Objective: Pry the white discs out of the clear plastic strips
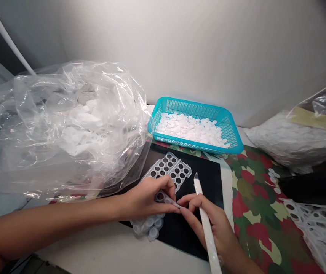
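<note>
My left hand (154, 196) pinches a small translucent plastic strip (167, 199) with round holes. In my right hand (208, 217) rests a long white pen-like tool (205, 224), its dark pointed tip up and away from me. The thumb and index finger of that hand meet the strip's right end, close to the left fingertips. Just beyond the hands, a translucent sheet with rows of round holes (177, 170) lies on a black mat (208, 177). Below my left hand sits a cluster of small translucent round caps (148, 227); my hand hides part of it.
A turquoise basket (197, 146) holding many small white discs (188, 127) stands at the back. To the left bulges a large transparent bag (66, 125). On the right are another filled bag (294, 140), white perforated scraps (320, 232) and a camouflage-patterned cloth (254, 205).
</note>
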`<state>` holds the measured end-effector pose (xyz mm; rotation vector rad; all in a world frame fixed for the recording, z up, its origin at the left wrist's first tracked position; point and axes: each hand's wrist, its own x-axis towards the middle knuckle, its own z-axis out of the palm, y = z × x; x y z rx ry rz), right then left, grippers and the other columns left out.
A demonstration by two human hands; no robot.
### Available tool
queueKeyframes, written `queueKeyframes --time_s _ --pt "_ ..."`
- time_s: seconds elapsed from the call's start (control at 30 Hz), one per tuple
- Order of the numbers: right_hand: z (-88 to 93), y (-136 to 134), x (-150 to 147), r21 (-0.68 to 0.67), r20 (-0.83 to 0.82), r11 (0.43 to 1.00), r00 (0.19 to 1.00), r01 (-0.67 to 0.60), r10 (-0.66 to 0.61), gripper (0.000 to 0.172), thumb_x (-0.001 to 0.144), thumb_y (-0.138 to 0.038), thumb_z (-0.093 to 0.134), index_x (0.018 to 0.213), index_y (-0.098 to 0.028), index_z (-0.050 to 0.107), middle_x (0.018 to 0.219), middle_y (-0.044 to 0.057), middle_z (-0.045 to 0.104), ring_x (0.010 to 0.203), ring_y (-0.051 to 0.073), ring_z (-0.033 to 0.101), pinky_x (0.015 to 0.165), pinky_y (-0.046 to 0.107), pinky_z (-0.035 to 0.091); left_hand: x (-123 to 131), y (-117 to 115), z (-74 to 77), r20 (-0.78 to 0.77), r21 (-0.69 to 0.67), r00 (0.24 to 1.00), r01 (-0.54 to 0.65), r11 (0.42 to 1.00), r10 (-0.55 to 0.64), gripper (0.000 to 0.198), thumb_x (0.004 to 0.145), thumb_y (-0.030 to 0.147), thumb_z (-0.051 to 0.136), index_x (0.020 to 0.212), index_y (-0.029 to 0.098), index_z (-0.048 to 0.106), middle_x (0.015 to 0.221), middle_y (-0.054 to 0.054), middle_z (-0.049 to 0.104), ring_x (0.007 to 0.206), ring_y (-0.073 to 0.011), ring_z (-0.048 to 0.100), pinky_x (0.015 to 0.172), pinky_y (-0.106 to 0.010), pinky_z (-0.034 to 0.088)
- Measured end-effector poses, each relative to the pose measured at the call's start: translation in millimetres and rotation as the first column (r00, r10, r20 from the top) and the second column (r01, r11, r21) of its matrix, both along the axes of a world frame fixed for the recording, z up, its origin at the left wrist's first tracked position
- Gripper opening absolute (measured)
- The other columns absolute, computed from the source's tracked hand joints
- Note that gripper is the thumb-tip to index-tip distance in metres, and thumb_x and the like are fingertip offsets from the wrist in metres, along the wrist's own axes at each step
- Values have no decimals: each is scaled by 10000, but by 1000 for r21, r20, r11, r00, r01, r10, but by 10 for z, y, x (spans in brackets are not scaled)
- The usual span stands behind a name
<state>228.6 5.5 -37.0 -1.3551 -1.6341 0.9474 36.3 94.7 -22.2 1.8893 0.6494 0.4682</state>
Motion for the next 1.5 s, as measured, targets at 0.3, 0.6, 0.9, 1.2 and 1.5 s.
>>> queueKeyframes --time_s 0.3,0.6,0.9,1.2,1.5 --pt "-26 20 -27 -162 -268 979 950 119 -160 285 862 -285 626 713 -223 392 800 -12 644 724 111 604 662 190 470 -2 10 6 39 72 999 35 997 -38 222 770 309 710 851 153 574 766 11 642 679 -82 575 626 -165 438" --pt "-26 27 -33 -127 -305 980 934 153 -185 275 839 -258 656 708 -219 418 803 -16 655 737 109 614 661 187 480 9 41 48 168 -11 978 126 992 -123 164 882 150 557 953 141 705 939 -94 696 843 -144 647 764 -243 505" --pt "9 30 82 136 -260 954 939 266 -225 283 1002 -379 315 977 -233 556 805 24 631 618 128 564 535 243 473 -7 40 56 112 30 991 77 997 -80 226 853 171 605 1066 136 672 1006 -92 674 915 -159 622 828 -268 492" --pt "177 -109 326 511 229 857 971 -59 -69 266 954 -264 497 1195 -230 604 871 34 674 760 157 649 668 254 524 -2 57 41 57 51 995 84 995 -87 279 833 143 612 1110 132 648 1044 -94 660 938 -164 619 840 -272 486" --pt "173 59 262 485 248 861 968 -152 31 180 830 -91 634 976 -189 669 812 -8 718 682 100 681 668 136 530 2 42 15 60 73 997 50 996 -54 277 825 106 576 1090 137 649 1030 -84 661 924 -156 614 710 -219 486"
